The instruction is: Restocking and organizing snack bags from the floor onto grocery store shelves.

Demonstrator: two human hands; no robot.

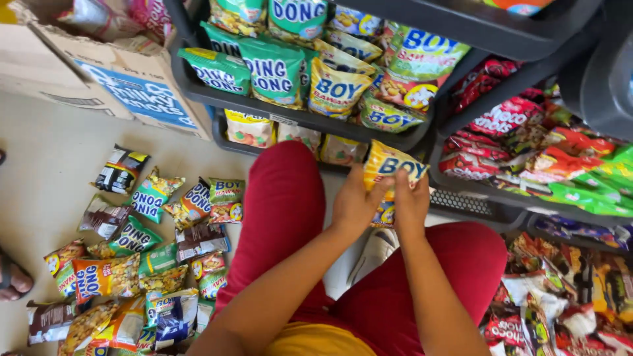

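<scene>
Hands meet at centre frame: the left hand (354,206) and the right hand (411,206) both grasp one yellow snack packet (390,173), fingers closed on its lower half from either side, the packet upright and slightly tilted above them. The packet is held just in front of the dark plastic rack (198,89), level with its lower shelf edge, above the person's knees in red trousers (285,198).

The rack's upper shelf carries green snack packets (271,69) and further yellow ones (336,89), overlapping and leaning outward. To the right, a second rack (501,198) holds red packets (504,117) and bright green ones. More red packets lie heaped at lower right (567,303).

On the left, loose mixed packets (132,257) are scattered flat on the pale floor (46,171), well apart from the hands. An opened cardboard box (99,72) stands beside the rack at upper left. Another person's sandalled foot (13,280) shows at the left edge.
</scene>
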